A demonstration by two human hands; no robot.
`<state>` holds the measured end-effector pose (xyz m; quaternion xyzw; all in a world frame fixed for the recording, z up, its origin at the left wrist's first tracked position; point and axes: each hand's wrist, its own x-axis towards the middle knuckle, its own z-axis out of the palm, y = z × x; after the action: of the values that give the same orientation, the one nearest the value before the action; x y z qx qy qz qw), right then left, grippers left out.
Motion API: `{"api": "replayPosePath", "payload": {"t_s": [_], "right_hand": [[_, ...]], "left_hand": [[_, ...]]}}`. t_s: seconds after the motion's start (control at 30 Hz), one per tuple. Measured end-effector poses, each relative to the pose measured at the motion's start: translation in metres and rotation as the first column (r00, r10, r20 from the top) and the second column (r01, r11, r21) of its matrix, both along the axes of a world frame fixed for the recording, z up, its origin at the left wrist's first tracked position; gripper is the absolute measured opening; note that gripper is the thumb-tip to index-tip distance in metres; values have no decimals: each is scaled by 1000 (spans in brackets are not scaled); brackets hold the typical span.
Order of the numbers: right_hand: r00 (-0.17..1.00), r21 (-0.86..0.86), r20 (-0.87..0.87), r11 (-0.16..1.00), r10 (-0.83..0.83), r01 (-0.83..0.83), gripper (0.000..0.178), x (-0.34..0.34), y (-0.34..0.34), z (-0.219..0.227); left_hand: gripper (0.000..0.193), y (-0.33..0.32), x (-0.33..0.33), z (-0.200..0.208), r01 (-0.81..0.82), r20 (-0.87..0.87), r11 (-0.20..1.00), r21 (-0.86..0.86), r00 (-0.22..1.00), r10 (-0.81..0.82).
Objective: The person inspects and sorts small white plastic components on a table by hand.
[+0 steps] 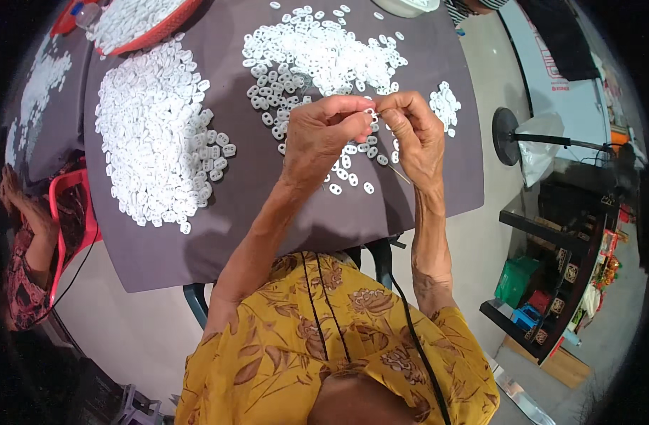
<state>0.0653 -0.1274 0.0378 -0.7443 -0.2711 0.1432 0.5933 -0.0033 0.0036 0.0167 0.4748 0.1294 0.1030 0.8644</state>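
My left hand (323, 136) and my right hand (416, 136) meet above the table, fingertips pinched close together. Between them is a small white plastic piece (371, 113), gripped by my left fingertips; the right fingertips press at its side, and whatever else they pinch is too small to make out. A thin tan stick (399, 173) shows beside the right wrist; whether the hand holds it, I cannot tell. Loose white oval pieces with two holes (342, 174) lie under and around both hands, running back into a larger heap (324, 53).
A big pile of white pieces (151, 134) covers the table's left side, and a small cluster (445, 106) lies at right. Behind stand a red basket (174, 23) full of pieces and a white bowl (409, 6). Another person's arm (37, 227) is at far left.
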Motion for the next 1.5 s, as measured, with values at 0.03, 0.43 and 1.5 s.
{"api": "replayPosePath", "payload": {"t_s": [0.03, 0.43, 1.5], "right_hand": [[1000, -1, -2, 1000, -7, 7, 12, 0, 0, -1], [1000, 36, -13, 999, -2, 3, 8, 0, -1, -6], [989, 65, -124, 994, -76, 84, 8, 2, 0, -9]], "left_hand": [[17, 0, 0, -1, 1, 2, 1000, 20, 1000, -1], [16, -1, 1, -2, 4, -15, 999, 49, 1000, -3], [17, -1, 5, -11, -31, 27, 1000, -6, 999, 31]]}}
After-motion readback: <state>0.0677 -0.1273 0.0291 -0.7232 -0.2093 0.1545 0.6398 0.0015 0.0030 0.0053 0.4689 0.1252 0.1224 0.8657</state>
